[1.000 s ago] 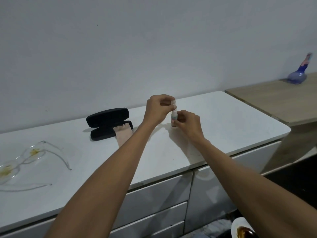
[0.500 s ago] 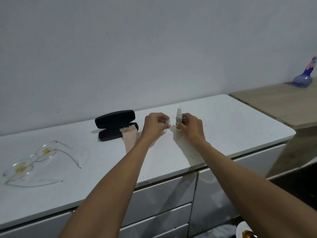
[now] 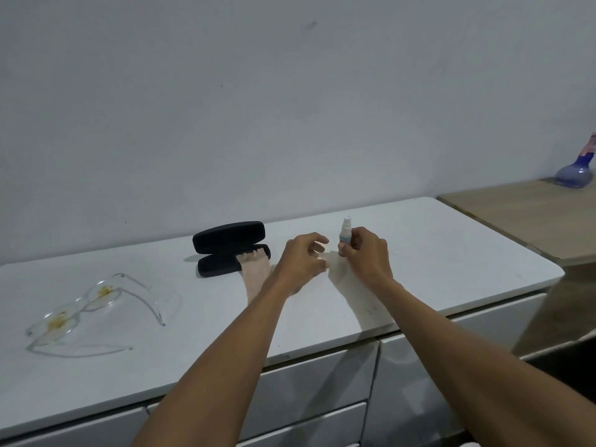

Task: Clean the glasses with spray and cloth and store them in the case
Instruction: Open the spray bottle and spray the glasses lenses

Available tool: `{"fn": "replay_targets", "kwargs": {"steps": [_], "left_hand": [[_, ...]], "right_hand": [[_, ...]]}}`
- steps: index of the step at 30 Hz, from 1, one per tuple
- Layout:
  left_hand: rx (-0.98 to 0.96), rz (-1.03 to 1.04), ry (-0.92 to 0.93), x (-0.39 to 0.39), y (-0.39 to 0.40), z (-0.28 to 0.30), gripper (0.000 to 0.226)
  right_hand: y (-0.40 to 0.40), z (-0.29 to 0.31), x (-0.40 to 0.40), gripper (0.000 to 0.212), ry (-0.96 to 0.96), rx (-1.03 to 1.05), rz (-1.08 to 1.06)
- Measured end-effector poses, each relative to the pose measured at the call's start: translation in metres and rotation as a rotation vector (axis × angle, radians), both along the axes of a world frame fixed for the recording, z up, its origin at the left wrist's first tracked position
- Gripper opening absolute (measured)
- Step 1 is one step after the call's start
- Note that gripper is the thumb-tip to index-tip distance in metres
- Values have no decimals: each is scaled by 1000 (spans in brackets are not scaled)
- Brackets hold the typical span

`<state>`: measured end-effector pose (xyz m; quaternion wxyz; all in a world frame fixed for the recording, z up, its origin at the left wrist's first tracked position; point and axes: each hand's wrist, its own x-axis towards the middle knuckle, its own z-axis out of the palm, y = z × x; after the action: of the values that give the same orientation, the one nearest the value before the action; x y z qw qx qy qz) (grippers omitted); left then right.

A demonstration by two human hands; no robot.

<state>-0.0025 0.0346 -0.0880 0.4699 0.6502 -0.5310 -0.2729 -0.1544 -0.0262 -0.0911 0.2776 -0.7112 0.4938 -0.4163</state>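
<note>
My right hand [image 3: 366, 253] grips a small white spray bottle [image 3: 344, 235] upright on the white counter [image 3: 451, 253], its nozzle bare. My left hand [image 3: 301, 259] hovers just left of it, fingers loosely apart; a small pale spot at its thumb tip is too small to identify. Clear-framed glasses [image 3: 84, 308] with yellow smears on both lenses lie unfolded at the counter's far left. A black case [image 3: 229, 240] lies open behind my left hand, and a pinkish cloth [image 3: 254, 272] spills from its lower half, partly hidden by my left wrist.
The counter ends in a rounded corner on the right; drawers [image 3: 316, 375] sit below its front edge. A lower wooden table [image 3: 532, 214] adjoins on the right and carries a blue vase [image 3: 575, 172]. A grey wall backs everything.
My left hand pulled the cap off the bottle's top, dropped to the counter and spread its fingers. The right hand lowered the bottle to the counter. The view shifted left.
</note>
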Motion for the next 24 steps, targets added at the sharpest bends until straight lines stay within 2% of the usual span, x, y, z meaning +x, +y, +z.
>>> {"fn": "replay_targets", "kwargs": {"steps": [3,7,13,18,24], "left_hand": [[-69,5,-100,13,13,19,41],[-124,80,-168,45,42,48,29],[-215,272,-265,116,124,82,17],[-142,434,-392,183,215,76,15],[79,587,-588,226,308,52,27]], "right_hand": [[10,18,11,15,-61,-86,19],[28,47,45,18,-101,-174,86],[86,71,118,63,-126,-322,339],[148,81,178,62,-109,-378,508],[207,78,227,63,-90,-314,661]]}}
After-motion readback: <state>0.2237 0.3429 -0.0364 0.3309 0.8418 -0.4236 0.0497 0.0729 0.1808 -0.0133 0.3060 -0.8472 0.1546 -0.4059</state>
